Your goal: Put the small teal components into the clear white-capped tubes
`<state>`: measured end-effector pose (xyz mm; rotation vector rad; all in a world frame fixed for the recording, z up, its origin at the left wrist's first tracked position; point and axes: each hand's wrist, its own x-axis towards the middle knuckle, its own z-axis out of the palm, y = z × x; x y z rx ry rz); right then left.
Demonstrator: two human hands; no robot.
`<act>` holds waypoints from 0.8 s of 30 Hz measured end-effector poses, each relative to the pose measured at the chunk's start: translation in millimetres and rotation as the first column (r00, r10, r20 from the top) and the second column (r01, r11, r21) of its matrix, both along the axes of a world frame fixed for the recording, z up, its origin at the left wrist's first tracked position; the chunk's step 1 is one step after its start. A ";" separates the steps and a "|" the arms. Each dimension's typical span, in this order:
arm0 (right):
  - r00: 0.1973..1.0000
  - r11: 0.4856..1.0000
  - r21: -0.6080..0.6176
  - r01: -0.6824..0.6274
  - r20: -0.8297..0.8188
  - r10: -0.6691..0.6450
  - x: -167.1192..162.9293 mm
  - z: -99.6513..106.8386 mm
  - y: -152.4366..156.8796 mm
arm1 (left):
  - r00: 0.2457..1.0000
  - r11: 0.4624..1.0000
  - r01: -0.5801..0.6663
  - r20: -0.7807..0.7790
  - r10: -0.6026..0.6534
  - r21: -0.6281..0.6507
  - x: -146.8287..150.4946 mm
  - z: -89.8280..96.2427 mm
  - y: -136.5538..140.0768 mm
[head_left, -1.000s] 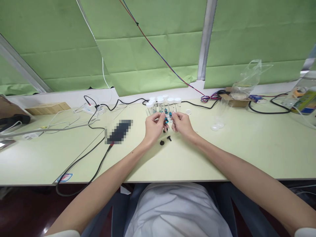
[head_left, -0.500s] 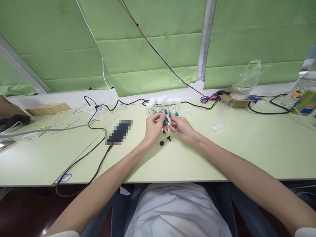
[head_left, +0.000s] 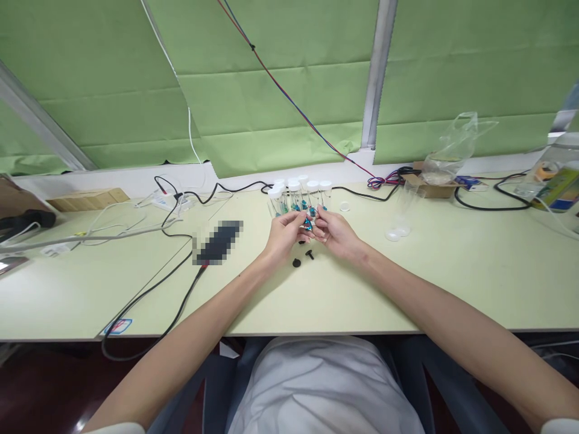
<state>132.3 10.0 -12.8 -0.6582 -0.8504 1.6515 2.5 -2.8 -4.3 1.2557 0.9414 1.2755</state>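
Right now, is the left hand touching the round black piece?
Apart: the head view shows tabletop between the left hand and the round black piece.

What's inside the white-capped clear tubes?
Small blue pieces show inside several tubes; the left hand and right hand cover some lower ends, hiding any contents there.

1. Left arm [head_left: 194, 325]: your bare forearm reaches forward and inward from the lower left.
2. Right arm [head_left: 443, 307]: your bare forearm slants forward and inward from the lower right.
3. Left grip [head_left: 286, 232]: your thumb and fingers are drawn together in a pinch.
4. Right grip [head_left: 338, 234]: your bent fingers point toward the left, fingertips close together.
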 end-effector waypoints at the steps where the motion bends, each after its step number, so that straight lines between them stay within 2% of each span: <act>1: 1.000 1.000 0.003 -0.004 -0.003 0.004 0.1 -0.3 0.2 | 1.000 1.000 0.006 -0.001 -0.006 -0.002 -0.1 0.4 -0.3; 14: 0.998 0.999 -0.039 -0.021 -0.054 0.019 0.3 0.8 2.6 | 0.997 0.998 0.060 0.048 -0.058 -0.027 1.1 4.7 -1.4; 24: 0.995 0.995 -0.097 -0.005 -0.100 -0.005 3.6 4.2 4.2 | 0.983 0.985 0.171 0.074 -0.170 -0.013 -1.1 4.6 0.2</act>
